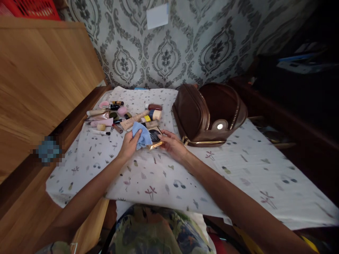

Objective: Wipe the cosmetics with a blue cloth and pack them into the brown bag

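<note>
A blue cloth [142, 135] is pinched in my left hand [129, 144], its right edge against a gold-edged makeup compact with a dark round top [154, 135]. The compact is gripped from the right by my right hand [172, 143], thumb on top. Just behind my hands lie several cosmetics: a beige tube [134, 120], a jar with a dark blue band [155, 115], a pink sponge [122, 111] and a pale pink tube [102, 122]. To the right of my right hand stands a brown makeup bag [194, 113], its zipped top open.
A white patterned cloth [164, 183] covers the table. At the left rises a wooden panel [47, 70], with a red basket [37, 8] above it. Patterned wallpaper [164, 49] stands behind the table. Dark furniture [286, 130] borders the right side.
</note>
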Tool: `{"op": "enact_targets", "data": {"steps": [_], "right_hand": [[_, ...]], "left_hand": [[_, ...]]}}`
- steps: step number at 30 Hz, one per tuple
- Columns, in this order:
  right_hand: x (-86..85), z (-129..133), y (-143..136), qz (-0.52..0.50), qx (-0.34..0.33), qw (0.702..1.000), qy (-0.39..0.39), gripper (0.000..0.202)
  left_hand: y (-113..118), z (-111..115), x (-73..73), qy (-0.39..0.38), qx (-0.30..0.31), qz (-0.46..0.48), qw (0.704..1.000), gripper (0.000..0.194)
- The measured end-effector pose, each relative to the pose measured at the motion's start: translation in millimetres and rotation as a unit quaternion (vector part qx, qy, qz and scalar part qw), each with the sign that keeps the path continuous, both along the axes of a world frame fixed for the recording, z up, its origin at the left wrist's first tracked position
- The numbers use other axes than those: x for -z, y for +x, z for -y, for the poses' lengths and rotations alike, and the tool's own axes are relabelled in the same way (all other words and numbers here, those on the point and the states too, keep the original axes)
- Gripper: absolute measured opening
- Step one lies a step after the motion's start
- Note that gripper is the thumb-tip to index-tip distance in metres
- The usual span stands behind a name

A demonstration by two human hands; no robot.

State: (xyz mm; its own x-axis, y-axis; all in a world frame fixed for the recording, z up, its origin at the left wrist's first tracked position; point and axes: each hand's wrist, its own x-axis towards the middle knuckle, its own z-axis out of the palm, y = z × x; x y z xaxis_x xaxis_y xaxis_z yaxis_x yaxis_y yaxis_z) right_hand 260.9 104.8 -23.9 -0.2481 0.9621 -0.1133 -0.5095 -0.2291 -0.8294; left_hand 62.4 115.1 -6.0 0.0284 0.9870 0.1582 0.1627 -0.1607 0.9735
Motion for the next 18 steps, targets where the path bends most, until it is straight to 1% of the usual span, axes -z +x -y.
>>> {"op": "enact_targets", "data": {"steps": [2,4,7,10,13,15,18], "right_hand": [[-0.8,0.2,0.8,-0.011,-0.013,1.000,-0.001,0.033],[-1.6,0.5,0.9,-0.023,-0.015,1.000,0.000,0.035],[-2.1,0.6,-0.5,-0.044,-0.012,0.999,0.004,0.040],[-0.8,-0.2,-2.3,-0.056,0.005,0.998,0.019,0.044],[2.5,-1.8,-2.8,-0.056,0.018,0.998,0.027,0.050],[4.5,-2.4,-2.4,-0.055,0.013,0.998,0.022,0.053],[4.9,-1.7,-2.0,-0.050,-0.011,0.999,0.010,0.051]], "left_hand": [[2.2,-1.4,-2.7,0.003,0.002,0.012,1.000,0.048],[5.2,-0.5,-3.6,0.001,-0.010,0.020,1.000,0.049],[10.3,5.5,-1.5,-0.018,-0.010,0.048,0.999,0.045],[14.6,13.9,2.7,-0.042,0.040,0.077,0.995,0.040],[16.3,18.6,6.0,-0.059,0.089,0.081,0.991,0.039],[16.0,18.0,7.0,-0.049,0.085,0.081,0.992,0.039],[15.1,14.5,5.1,-0.021,0.052,0.084,0.995,0.038]]}}
